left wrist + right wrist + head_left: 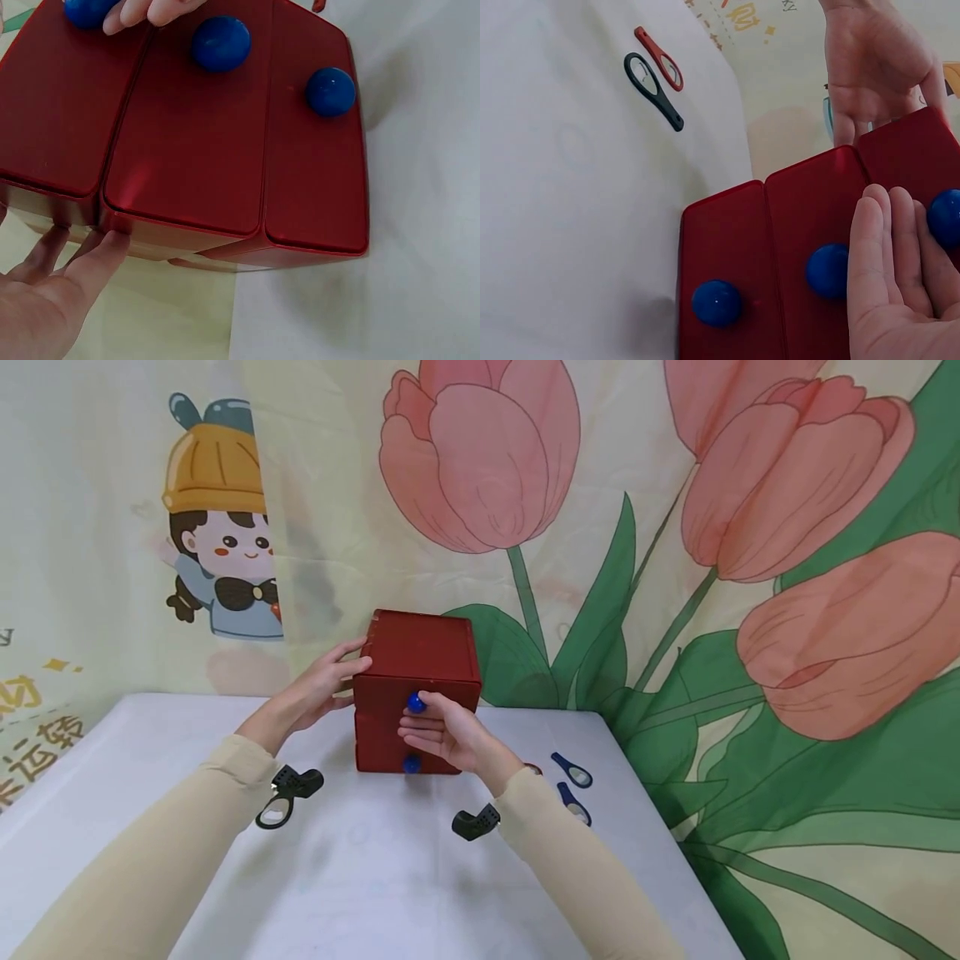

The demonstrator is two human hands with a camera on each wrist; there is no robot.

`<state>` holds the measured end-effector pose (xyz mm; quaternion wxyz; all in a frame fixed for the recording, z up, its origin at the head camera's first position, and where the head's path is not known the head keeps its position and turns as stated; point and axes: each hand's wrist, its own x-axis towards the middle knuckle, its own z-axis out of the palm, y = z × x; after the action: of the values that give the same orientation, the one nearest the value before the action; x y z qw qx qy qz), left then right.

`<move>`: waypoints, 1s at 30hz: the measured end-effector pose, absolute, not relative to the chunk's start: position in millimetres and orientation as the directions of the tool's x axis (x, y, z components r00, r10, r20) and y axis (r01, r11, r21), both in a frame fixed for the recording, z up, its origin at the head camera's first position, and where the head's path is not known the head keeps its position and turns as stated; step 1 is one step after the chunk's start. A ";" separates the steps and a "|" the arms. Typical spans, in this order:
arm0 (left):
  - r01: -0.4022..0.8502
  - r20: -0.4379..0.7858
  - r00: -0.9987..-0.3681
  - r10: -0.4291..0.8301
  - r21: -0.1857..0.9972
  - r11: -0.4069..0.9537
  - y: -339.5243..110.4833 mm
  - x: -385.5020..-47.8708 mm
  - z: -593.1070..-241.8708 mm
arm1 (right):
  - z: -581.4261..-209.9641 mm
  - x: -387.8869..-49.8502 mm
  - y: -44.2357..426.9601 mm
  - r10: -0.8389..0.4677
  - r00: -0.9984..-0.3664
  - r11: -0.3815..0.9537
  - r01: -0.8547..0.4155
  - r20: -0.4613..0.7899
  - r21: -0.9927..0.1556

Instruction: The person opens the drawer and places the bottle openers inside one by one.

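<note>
A person's left hand (315,692) rests against the left side of a red three-drawer box (423,647), fingers extended, as the right hand (453,735) pinches the top blue knob (416,702) between thumb and forefinger, its other fingers stretched out below. The box stands toward the far edge of a white-covered table (360,877), near a tulip-print backdrop (480,468). White cloth spreads in front of the drawers, between the forearms, and on the right to the table's slanting edge, where one dark blue magnifier (572,770) lies near a second blue magnifier (574,804). A red magnifier (533,768) there is mostly hidden by the right wrist; a black magnifier (275,812) shows below the left wrist. The head view catches the bottom knob (412,764) while the right hand covers the middle one; the left wrist camera shows the middle knob (221,43) plainly, along with left fingertips (112,238) touching the box's side. Only the right wrist view reveals another red magnifier (658,56), just beside a dark one on the table's left, though it crops out the right thumb.
</note>
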<state>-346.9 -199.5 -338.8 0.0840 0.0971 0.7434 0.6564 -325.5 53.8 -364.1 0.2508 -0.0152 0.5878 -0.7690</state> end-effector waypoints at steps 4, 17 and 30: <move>0.030 0.000 -0.967 0.254 0.993 0.111 -195.7 -348.1 -337.9 | -365.0 -323.4 58.3 -0.405 -0.873 -0.159 0.360 -0.272 -0.919; 0.023 -0.002 -0.968 0.252 0.995 0.095 -194.0 -349.9 -340.2 | -365.3 -307.9 68.6 -0.457 -0.855 -0.086 0.316 -0.245 -0.945; 0.033 0.003 -0.965 0.261 0.993 0.110 -203.5 -345.6 -338.3 | -363.5 -297.4 68.1 -0.495 -0.836 -0.059 0.305 -0.238 -0.950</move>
<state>-345.6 -203.5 -338.3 0.0866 0.0993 0.7399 0.6596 -297.4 68.1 -363.5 0.2765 -0.0756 0.6278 -0.7237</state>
